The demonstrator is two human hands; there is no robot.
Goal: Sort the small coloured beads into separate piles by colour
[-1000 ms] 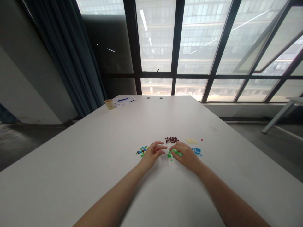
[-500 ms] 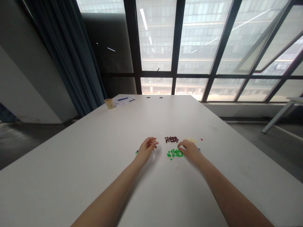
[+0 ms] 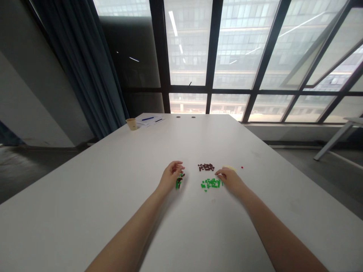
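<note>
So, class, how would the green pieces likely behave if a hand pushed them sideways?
The green pieces look small and separate, so they would probably spread apart rather than move as one. Their angular outlines suggest sliding more than rolling. Lying low on the white table, they seem unlikely to tip.

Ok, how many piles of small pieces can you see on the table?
4: mixed pile by the left hand, yellow pile beyond the right hand, brown pile and green pile between them. Others may be hidden behind the hands.
</note>
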